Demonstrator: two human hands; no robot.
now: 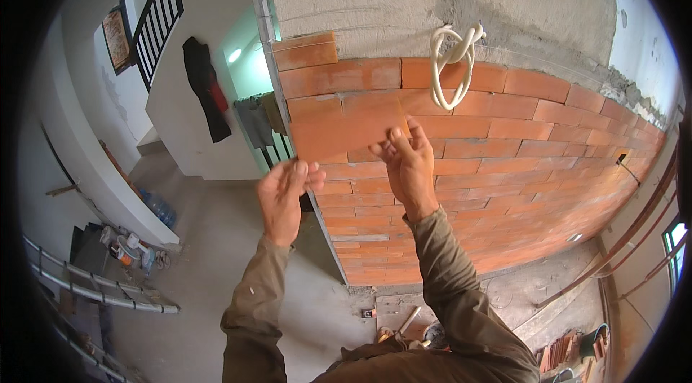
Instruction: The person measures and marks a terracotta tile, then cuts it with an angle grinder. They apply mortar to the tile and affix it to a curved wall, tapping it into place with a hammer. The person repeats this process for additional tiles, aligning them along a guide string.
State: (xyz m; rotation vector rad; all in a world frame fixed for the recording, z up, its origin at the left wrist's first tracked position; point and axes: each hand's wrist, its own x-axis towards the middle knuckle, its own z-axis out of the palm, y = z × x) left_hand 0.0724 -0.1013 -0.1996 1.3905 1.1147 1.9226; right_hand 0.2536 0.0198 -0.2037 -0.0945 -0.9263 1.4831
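Observation:
A flat orange-red brick tile [346,127] is held up in front of the brick-faced wall, near the wall's left edge. My right hand [409,166] pinches it at its lower right corner, thumb on the near face. At the lower left corner, my left hand [285,192] has its thumb and fingers closed on the tile's edge; part of that grip is hidden. Behind the tile, courses of similar brick tiles [497,127] cover the wall. One single brick tile [306,50] sits above the top course at the left corner.
A looped white cable [453,65] hangs from the wall, right of the held tile. A thin string runs along the top course. Below lie a hammer [409,319], a bucket [594,343] and stacked tiles [559,350]. A ladder [101,293] lies at lower left.

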